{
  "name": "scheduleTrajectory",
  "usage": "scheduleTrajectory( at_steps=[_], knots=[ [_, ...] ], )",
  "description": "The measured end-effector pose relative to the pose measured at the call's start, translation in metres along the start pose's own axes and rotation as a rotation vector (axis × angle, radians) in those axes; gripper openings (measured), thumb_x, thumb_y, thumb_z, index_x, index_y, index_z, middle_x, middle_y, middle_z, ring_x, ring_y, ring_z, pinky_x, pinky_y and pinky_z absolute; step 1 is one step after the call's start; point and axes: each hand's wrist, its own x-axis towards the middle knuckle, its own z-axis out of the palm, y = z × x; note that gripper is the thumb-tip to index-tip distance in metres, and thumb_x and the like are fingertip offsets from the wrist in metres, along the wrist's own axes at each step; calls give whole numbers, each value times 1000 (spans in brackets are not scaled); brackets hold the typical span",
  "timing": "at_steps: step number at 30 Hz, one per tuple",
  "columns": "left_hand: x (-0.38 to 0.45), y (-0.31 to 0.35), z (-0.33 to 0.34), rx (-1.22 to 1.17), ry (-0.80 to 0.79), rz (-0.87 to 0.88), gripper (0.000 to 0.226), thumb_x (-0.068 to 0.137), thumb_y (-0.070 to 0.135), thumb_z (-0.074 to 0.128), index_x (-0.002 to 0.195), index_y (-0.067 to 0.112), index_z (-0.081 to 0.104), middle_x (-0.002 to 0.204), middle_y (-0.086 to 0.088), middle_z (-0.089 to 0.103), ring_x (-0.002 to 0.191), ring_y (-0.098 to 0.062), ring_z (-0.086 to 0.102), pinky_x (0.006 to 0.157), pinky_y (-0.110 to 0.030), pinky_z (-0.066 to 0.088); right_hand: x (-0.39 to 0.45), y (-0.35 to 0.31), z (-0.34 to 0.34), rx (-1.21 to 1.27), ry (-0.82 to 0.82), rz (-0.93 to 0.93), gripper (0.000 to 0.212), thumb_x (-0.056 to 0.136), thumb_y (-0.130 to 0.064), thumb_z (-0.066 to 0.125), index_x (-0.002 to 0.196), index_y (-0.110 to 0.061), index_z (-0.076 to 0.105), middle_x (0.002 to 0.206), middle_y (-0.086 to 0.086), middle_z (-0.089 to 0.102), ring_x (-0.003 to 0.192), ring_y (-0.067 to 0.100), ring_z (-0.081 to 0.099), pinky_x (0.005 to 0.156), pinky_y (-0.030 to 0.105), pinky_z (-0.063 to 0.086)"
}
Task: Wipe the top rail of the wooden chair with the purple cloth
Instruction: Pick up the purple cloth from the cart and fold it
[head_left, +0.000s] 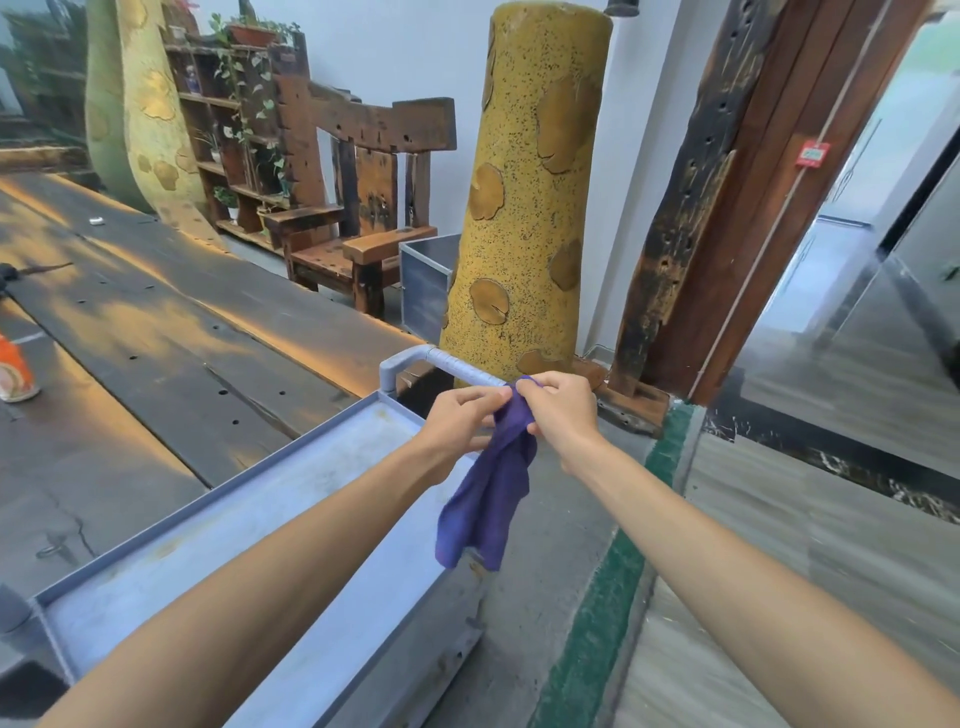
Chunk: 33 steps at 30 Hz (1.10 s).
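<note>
A purple cloth (493, 483) hangs down from both my hands in front of me, above the end of a grey cart. My left hand (460, 418) pinches its upper left part, and my right hand (561, 408) grips its top edge. The wooden chair (358, 208) stands well beyond my hands, at the back, against the white wall. Its dark, thick top rail (384, 122) runs across the chair's back, and nothing touches it.
The grey cart's tray (249, 525) with its handle (441, 364) lies under my arms. A long dark wooden table (171, 317) stretches left, with an orange cup (15, 371) on it. A tall yellow speckled column (524, 208) stands between me and the chair.
</note>
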Motion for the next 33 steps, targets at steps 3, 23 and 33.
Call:
scheduleTrajectory(
  at_steps=[3,23,33],
  knots=[
    [6,-1,2,-19,62,12,23,96,12,66,110,-5,72,91,-10,73,79,-18,71,81,-35,62,2,-3,-7,-49,32,-32,13,81,-20,68,71,-20,76,75,3,78,68,22,70,57,35,60],
    [34,7,45,130,157,91,40,78,11,86,109,-2,66,89,-11,75,83,-25,72,82,-45,58,26,-1,-34,-129,-95,-180,34,96,-30,51,78,-20,78,66,-5,76,75,23,76,71,32,61],
    [62,26,68,482,-126,194,24,88,-11,56,92,9,68,85,-3,70,74,-7,62,69,-18,50,66,45,-93,-467,-406,-257,59,89,-3,57,143,-28,58,136,9,52,123,24,55,95,33,51]
  ],
)
